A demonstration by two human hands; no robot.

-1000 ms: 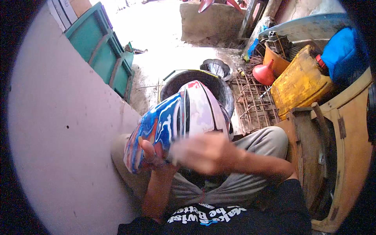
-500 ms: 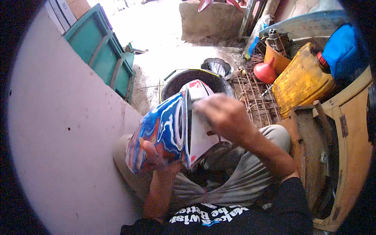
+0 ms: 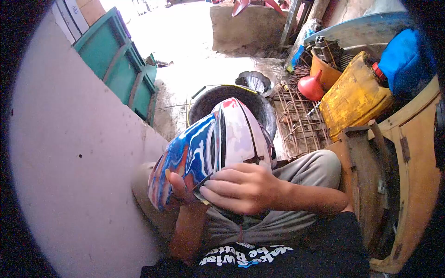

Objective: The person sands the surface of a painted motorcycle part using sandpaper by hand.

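A glossy curved shell (image 3: 197,146), blue, white and red-orange, lies tilted over my lap. My left hand (image 3: 183,190) supports its lower left end, thumb up along the near edge and the other fingers hidden beneath. Pressed against the shell's near edge, my right hand (image 3: 241,187) has its fingers closed on a small dark sheet (image 3: 200,185) with a pale corner. The hands nearly touch. Behind the shell stands a black bucket (image 3: 204,104) with a yellow-green handle.
A pale wall (image 3: 79,185) rises on the left, with a green panel (image 3: 113,60) beyond it. On the right are a rusty wire grid (image 3: 301,125), a red funnel (image 3: 311,86), a yellow jerrycan (image 3: 354,99) and a wooden frame (image 3: 415,162). A dark scalloped bowl (image 3: 255,81) sits behind the bucket.
My right hand first moved up and right along the shell, then came back down to its near edge beside my left hand. My left hand has kept its hold.
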